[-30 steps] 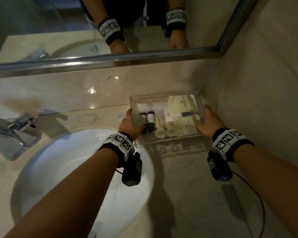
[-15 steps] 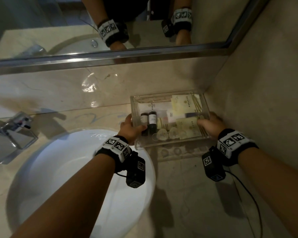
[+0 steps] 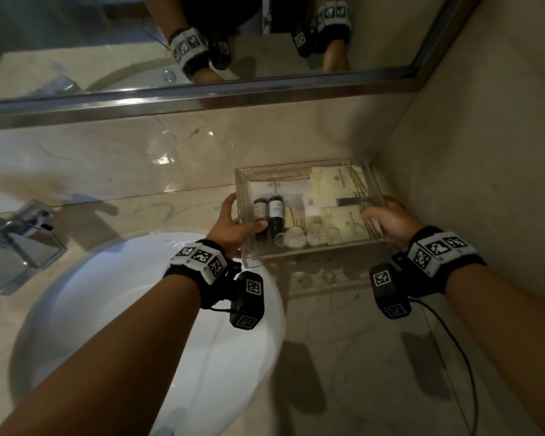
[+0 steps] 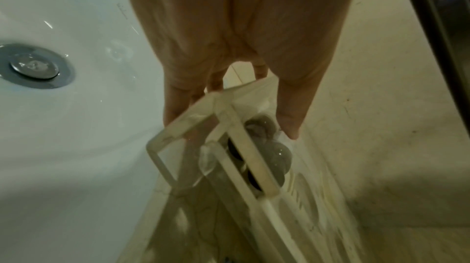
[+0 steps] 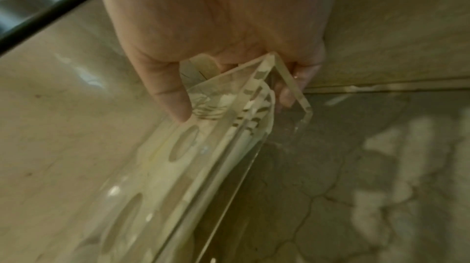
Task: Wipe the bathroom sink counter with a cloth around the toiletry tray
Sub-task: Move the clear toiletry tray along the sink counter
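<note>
A clear acrylic toiletry tray (image 3: 312, 254) is held between both hands near the back right corner of the beige marble counter (image 3: 343, 341). It appears slightly raised above its patchy shadow. My left hand (image 3: 233, 225) grips the tray's left end (image 4: 162, 162), thumb inside beside two dark small bottles (image 3: 271, 215). My right hand (image 3: 387, 221) grips the right end (image 5: 302, 106), thumb over the rim on pale packets (image 3: 337, 184). No cloth is in view.
A white round sink basin (image 3: 139, 309) with a metal drain (image 4: 33, 66) lies left of the tray. A chrome faucet (image 3: 26, 237) stands at far left. The mirror (image 3: 107, 42) runs along the back, and a side wall (image 3: 485, 152) sits close on the right.
Both hands went from resting at the tray's ends to gripping them with thumbs inside. The tray has come slightly up and toward me.
</note>
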Motion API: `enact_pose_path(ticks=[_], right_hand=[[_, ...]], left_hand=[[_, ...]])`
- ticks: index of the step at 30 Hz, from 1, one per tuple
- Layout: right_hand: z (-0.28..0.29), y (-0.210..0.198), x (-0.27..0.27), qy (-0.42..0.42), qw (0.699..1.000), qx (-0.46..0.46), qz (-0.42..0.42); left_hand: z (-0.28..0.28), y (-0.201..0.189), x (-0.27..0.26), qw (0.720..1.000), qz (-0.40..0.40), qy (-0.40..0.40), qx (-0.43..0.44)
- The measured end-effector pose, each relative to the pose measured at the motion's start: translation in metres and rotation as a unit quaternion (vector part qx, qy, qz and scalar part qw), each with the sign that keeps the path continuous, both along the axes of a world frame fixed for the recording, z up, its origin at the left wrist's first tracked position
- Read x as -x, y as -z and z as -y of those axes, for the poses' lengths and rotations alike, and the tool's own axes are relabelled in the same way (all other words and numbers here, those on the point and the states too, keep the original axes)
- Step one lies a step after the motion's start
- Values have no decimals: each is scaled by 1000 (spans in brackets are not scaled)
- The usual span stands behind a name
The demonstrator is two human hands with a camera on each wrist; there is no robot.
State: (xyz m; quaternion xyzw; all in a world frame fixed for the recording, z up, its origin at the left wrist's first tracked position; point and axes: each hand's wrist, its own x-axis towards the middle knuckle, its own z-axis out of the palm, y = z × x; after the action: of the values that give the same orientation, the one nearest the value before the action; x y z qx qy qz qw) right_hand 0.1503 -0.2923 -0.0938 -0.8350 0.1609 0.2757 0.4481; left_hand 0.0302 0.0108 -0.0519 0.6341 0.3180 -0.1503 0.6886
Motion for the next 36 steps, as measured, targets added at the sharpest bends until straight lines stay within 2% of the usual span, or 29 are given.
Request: enact_pose_path(ticks=[3,9,17,20,27,32,36], right_hand=[[-1,-9,7,3,1000,-8,-25],[-32,-65,58,30,998,-29,-42],[-33,-66,79,6,995,-94,-13],[-42,-81,93,2,995,-96,-11],[-76,-124,135,-53,994,-98,-5],[-100,-135,158,-98,989,-109,25],[-117,-138,180,-104,985,-138,10]], left_hand=[[-3,-5,9,1000,1,7,3],[-13,-13,39,1000,0,27,-3],[-28,-46,72,1000,18,7,-4],[-34,-60,90,1000,22,7,-4],[-48,-78,147,999,29,-30,23],[-60,-88,188,997,29,-72,-4],[-71,-94,220,993,29,-113,-19]])
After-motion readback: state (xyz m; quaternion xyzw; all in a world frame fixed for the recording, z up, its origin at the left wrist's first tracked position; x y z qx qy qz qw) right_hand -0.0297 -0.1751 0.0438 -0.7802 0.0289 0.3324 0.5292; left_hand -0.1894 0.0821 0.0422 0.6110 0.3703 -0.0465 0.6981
